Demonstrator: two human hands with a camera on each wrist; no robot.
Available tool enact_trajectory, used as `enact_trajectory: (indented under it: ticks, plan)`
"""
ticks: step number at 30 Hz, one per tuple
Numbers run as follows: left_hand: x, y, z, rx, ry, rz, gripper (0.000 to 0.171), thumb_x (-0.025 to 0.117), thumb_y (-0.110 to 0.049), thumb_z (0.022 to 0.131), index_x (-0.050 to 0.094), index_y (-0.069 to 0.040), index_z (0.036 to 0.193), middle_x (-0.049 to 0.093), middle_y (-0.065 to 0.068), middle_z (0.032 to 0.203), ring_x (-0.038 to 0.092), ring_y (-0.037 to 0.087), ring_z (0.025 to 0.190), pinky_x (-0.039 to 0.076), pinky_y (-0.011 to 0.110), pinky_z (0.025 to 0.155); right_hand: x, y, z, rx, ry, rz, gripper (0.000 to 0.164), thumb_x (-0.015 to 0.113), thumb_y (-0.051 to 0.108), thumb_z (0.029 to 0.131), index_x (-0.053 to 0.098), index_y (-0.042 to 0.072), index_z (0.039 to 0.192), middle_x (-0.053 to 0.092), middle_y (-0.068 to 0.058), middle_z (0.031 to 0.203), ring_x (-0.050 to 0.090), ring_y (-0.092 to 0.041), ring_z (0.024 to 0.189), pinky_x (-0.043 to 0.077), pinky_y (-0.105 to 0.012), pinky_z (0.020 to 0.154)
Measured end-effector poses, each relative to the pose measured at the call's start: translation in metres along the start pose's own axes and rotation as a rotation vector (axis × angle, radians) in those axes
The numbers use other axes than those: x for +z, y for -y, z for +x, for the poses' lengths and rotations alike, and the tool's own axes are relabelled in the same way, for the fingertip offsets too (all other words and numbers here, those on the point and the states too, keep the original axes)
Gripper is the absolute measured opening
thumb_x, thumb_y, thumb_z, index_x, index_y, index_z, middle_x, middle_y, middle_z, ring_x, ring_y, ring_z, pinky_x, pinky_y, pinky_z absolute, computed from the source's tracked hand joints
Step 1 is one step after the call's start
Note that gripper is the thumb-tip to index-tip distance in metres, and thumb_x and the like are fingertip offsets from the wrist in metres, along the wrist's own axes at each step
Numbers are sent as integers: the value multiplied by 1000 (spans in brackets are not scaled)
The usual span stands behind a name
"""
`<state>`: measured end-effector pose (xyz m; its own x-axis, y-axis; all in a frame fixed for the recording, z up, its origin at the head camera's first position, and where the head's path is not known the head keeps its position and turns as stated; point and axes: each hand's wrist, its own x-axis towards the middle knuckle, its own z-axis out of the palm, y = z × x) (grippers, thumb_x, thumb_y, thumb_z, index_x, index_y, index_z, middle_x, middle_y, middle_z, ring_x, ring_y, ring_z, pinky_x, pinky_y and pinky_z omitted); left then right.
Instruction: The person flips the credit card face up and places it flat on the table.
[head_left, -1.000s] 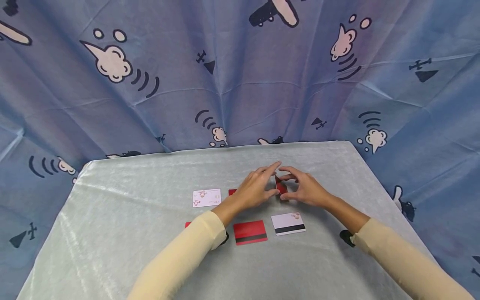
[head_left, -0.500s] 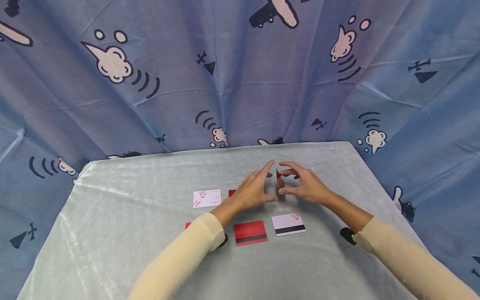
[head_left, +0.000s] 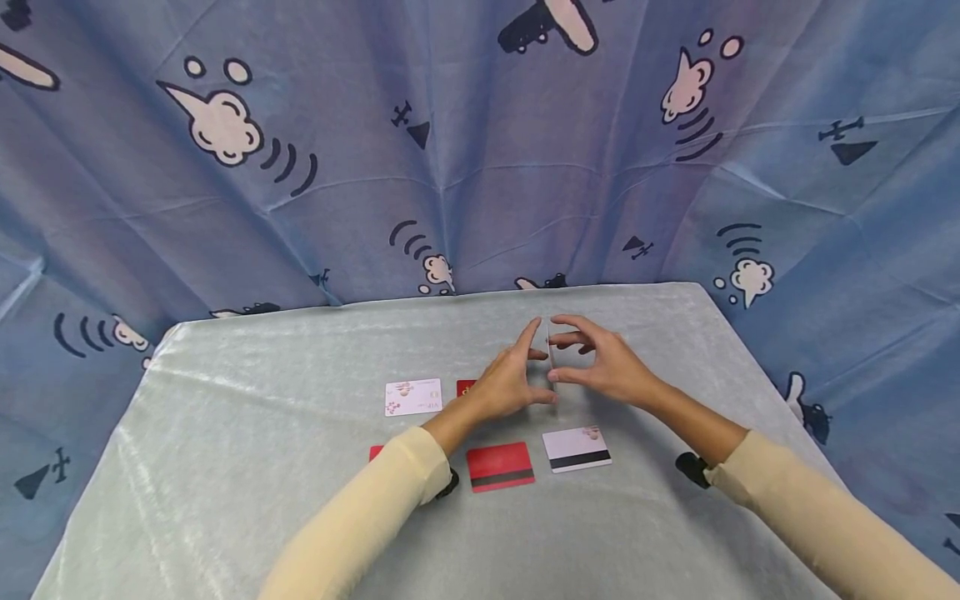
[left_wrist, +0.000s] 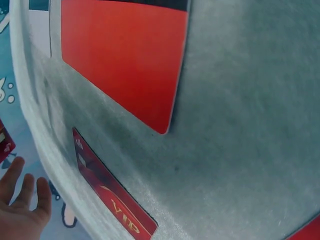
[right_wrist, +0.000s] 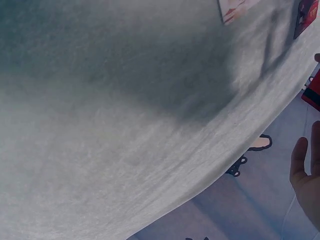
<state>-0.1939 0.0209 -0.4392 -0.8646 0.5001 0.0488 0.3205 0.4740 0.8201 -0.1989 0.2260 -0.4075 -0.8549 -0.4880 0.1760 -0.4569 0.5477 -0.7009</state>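
Edge-on between my two hands stands a thin red card (head_left: 551, 354); its red face with a dark stripe (right_wrist: 313, 92) shows at the border of the right wrist view. My right hand (head_left: 611, 367) holds this card by its edges, thumb on the near side and fingers on the far side. On the card's other side, my left hand (head_left: 504, 383) is spread, its thumb and fingers close to the card. Under the left hand lies a dark red VIP card (left_wrist: 115, 192), mostly hidden in the head view.
A white VIP card (head_left: 413, 397) lies to the left. Nearer are a red card (head_left: 501, 467) and a white card (head_left: 577, 448), both with dark stripes. The left sleeve (head_left: 375, 508) mostly covers another red card (head_left: 375, 452). A patterned curtain (head_left: 480, 167) hangs behind the table.
The red card has turned from showing its face to edge-on and shifted slightly left with my right hand. My left hand has come away from it. The flat cards have not moved.
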Motion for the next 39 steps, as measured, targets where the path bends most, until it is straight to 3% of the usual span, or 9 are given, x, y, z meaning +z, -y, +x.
enact_trajectory:
  ticks: [12,28,39]
  plan:
    - [1,3,0,23,6,-50,114,87,-18,78,8,-16,160,64,11,131,56,15,127,39,42,108,3,8,0,-12,9,28,77,84,18,81,45,5,146,68,-13,125,63,-29,116,46,-51,93]
    - [1,5,-2,4,5,-24,113,87,-18,78,9,-16,161,66,8,129,55,17,127,40,40,107,-4,17,7,-30,-10,9,81,86,21,79,44,13,147,67,-9,127,63,-26,115,46,-48,91]
    - [1,5,-3,-18,20,8,114,87,-21,78,9,-16,161,64,6,132,54,18,127,42,41,105,-9,24,13,-43,-5,9,79,86,21,79,44,12,146,67,-10,126,62,-25,114,46,-48,92]
